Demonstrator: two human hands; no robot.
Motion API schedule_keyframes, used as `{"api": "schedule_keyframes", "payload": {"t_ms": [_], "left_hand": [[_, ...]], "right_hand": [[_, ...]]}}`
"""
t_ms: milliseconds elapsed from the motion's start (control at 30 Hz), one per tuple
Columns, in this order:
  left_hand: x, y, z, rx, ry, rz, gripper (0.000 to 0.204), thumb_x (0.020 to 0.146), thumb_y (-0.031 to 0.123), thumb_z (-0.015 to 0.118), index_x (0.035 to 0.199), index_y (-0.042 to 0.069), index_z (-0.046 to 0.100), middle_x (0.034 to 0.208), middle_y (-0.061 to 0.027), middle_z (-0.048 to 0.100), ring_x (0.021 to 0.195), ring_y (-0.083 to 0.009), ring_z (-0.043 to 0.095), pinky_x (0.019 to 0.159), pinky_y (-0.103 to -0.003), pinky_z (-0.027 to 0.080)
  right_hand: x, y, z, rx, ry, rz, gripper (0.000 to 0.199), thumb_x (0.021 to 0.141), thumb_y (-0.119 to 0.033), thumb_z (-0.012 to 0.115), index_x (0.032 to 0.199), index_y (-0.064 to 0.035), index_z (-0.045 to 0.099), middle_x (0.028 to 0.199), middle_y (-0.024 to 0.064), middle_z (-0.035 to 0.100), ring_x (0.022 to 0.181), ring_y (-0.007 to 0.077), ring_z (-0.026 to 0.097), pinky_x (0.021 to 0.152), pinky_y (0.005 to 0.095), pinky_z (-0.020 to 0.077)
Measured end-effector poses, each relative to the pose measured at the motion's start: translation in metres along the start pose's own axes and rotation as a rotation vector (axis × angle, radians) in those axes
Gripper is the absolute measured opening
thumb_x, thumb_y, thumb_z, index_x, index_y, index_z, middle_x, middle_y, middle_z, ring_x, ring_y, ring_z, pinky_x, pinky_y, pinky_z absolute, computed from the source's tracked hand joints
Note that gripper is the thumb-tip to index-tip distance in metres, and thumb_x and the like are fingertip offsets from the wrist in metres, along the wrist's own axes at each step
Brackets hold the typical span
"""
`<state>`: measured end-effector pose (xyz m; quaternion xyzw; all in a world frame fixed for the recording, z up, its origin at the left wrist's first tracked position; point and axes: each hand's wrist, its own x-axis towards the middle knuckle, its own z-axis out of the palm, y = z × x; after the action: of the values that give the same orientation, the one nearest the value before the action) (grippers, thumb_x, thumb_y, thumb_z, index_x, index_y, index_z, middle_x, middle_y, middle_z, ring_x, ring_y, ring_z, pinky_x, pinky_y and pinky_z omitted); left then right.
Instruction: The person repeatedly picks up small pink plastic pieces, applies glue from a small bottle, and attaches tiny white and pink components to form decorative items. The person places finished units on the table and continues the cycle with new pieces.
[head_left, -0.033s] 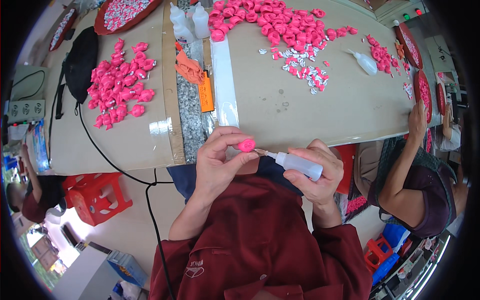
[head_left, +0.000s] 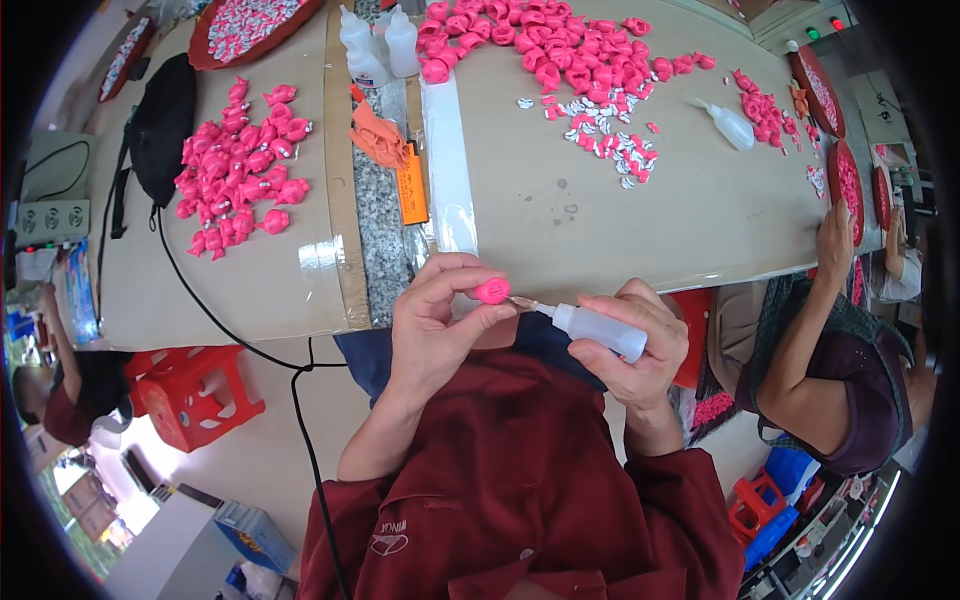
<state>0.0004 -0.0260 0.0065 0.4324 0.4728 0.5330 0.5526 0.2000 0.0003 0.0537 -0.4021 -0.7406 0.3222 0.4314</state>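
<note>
Between the thumb and fingers of my left hand is a small round pink plastic part, held just off the table's front edge. My right hand is wrapped around a translucent white squeeze bottle, tilted so its thin nozzle aims left at the pink part. The nozzle tip is at or very near the part; contact cannot be made out. Beyond my hands, pink hollow parts are heaped on the table, with small white-and-pink pieces nearer me. Pink figures form a pile on the left.
An orange box and an orange cloth lie on the stone strip. Squeeze bottles stand behind them; another bottle lies to the right. A black cable hangs at my left. A co-worker's arm is at right.
</note>
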Motion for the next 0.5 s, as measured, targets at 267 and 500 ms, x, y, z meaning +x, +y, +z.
{"api": "schedule_keyframes", "payload": {"t_ms": [267,500], "left_hand": [[0.0012,0.0023,0.0007,0.034,0.005,0.043,0.031,0.066,-0.011,0.069,0.095,-0.001,0.061,0.102,-0.0071,0.049,0.092,-0.0140,0.053,0.080,-0.026,0.046],[0.0009,0.0043,0.0011,0.012,0.026,0.018,0.030,0.068,-0.012,0.067,0.095,-0.003,0.059,0.103,-0.0070,0.048,0.092,-0.0164,0.056,0.082,-0.028,0.048]], "right_hand": [[0.0019,0.0017,-0.0004,-0.033,0.012,-0.009,0.041,0.057,-0.009,0.080,0.094,-0.0023,0.064,0.062,0.0045,0.060,0.052,0.0132,0.045,0.045,0.0241,0.0338],[-0.0017,0.0031,-0.0035,0.162,0.048,0.221,0.038,0.062,-0.005,0.076,0.096,0.0006,0.062,0.074,0.0047,0.059,0.062,0.0112,0.050,0.054,0.0227,0.0389]]}}
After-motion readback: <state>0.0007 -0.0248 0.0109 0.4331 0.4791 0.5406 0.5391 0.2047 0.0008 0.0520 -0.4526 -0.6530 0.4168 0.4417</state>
